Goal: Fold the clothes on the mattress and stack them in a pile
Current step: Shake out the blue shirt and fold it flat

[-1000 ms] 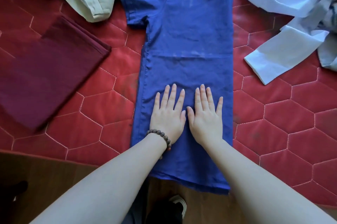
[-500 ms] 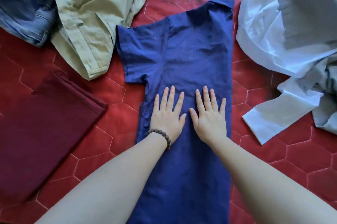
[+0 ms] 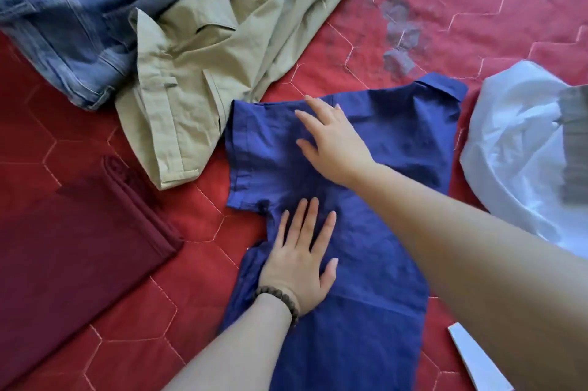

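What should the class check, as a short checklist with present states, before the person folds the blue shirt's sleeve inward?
1. Left hand lies flat on the blue shirt below the armpit, pinning it: ok.
2. Right hand rests with straight fingers by the sleeve, not gripping it: not ok.
3. Sleeve lies spread out: ok.
4. The sleeve's upper edge lies close against the khaki garment; whether they touch: cannot tell.
5. Folded maroon cloth lies apart from the shirt on the red mattress: ok.
6. Shirt's right edge is already folded in straight: ok.
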{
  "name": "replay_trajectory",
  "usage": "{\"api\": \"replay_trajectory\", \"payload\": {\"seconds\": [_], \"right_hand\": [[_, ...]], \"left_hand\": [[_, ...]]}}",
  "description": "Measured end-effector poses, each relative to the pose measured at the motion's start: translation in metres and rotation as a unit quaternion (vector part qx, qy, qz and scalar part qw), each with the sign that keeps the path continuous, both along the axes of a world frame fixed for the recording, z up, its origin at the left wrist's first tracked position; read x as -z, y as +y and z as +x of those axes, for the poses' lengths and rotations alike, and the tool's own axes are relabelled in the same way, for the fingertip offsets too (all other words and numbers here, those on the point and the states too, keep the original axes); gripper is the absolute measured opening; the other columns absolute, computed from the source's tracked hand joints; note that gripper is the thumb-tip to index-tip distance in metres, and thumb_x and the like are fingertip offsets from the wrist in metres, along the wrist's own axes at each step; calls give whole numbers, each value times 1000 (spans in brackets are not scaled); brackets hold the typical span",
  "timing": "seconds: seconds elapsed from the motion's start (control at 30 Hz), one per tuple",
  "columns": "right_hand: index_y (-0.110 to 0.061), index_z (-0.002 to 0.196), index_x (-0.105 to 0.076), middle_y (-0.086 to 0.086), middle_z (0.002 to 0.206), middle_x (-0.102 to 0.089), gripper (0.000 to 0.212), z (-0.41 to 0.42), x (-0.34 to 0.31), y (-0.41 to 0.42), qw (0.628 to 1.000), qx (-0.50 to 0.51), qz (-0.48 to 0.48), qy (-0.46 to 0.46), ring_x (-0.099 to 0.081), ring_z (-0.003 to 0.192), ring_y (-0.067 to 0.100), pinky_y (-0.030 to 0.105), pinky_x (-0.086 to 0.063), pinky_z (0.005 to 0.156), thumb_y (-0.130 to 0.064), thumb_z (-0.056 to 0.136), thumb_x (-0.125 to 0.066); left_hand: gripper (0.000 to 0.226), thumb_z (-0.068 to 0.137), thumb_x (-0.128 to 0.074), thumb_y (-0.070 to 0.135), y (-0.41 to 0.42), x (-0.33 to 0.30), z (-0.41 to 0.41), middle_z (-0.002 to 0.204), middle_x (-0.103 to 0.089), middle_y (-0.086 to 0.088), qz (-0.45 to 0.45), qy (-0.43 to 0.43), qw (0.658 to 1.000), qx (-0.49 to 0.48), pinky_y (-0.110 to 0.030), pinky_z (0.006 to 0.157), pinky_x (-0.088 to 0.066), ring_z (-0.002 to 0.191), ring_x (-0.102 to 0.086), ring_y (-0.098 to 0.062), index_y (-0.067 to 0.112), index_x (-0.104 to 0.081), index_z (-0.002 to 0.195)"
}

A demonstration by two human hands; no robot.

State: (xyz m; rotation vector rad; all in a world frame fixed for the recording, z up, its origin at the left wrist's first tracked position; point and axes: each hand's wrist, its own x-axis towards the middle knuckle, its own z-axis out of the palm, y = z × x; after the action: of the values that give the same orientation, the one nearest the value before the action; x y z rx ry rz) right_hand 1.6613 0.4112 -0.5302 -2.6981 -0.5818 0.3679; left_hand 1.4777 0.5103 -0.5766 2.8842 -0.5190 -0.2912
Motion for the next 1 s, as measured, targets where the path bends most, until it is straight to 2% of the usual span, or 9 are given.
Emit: {"api": "replay_trajectory", "payload": {"seconds": [0.17,0.3,0.4,0.5,0.67,0.77,0.83,0.93,1.0], "right_hand": [[-11,139,-42,10,151,-29,69,74,-7,58,990,-99,-80,55,-31,134,33,40,-27,111,-35,81,-71],[-15,123,-48,8,132,-40,56,79,-7,73,992,-88,-88,20,-36,123,30,42,-37,91,-27,73,-73],[-17,118,-52,6,128,-41,48,77,-12,79,987,-101,-112,53,-36,122,29,44,-36,93,-24,75,-70],[-22,94,-53,4,117,-46,22,71,-19,87,979,-125,-145,75,-37,117,29,50,-33,97,-19,77,-66],[-21,90,-45,-4,88,-50,23,49,-41,74,989,-122,-42,70,-46,91,23,35,-33,76,-7,77,-57],[-10,95,-65,1,91,-63,23,28,-65,41,987,-155,35,34,-49,93,25,41,-44,83,-3,73,-59],[-10,84,-70,-3,81,-62,24,6,-82,8,977,-191,82,35,-51,90,25,44,-45,83,3,68,-59],[-11,74,-69,0,85,-68,25,-37,-85,-47,975,-216,47,25,-60,99,32,46,-47,88,10,61,-63],[-9,78,-69,1,106,-69,28,-61,-72,-80,985,-161,-33,53,-53,121,34,49,-38,102,12,61,-66]], "left_hand": [[81,85,-45,47,1,5,-1,159,-9,-19,-11,-7,1000,-3,-50,118,-4,148,-6,-34,16,-14,154],[83,84,-45,47,1,7,-2,159,-9,-19,-12,-7,1000,-8,-50,118,-5,148,-6,-33,16,-14,154],[82,84,-45,47,2,8,-1,159,-11,-19,-13,-7,1000,-8,-51,117,-8,148,-7,-33,16,-16,153],[80,85,-45,47,2,8,-1,159,-12,-19,-26,-5,1000,-13,-51,116,-10,148,-8,-33,16,-17,153],[77,87,-43,46,3,2,1,159,-11,-18,-37,9,999,-18,-50,117,-8,148,-7,-32,16,-18,153],[76,87,-41,46,4,-2,1,159,-10,-18,-36,14,999,-14,-48,118,-5,148,-6,-31,17,-18,153],[74,87,-39,47,5,-4,1,159,-12,-18,-38,21,999,-16,-49,119,-5,148,-9,-31,17,-20,153],[67,89,-39,47,6,-11,3,149,-38,-20,-12,62,998,-9,-47,116,-24,138,-35,-35,15,-36,147],[51,92,-43,44,6,-19,2,129,-57,-17,-29,119,992,-22,-41,95,-44,116,-55,-36,14,-53,132]]}}
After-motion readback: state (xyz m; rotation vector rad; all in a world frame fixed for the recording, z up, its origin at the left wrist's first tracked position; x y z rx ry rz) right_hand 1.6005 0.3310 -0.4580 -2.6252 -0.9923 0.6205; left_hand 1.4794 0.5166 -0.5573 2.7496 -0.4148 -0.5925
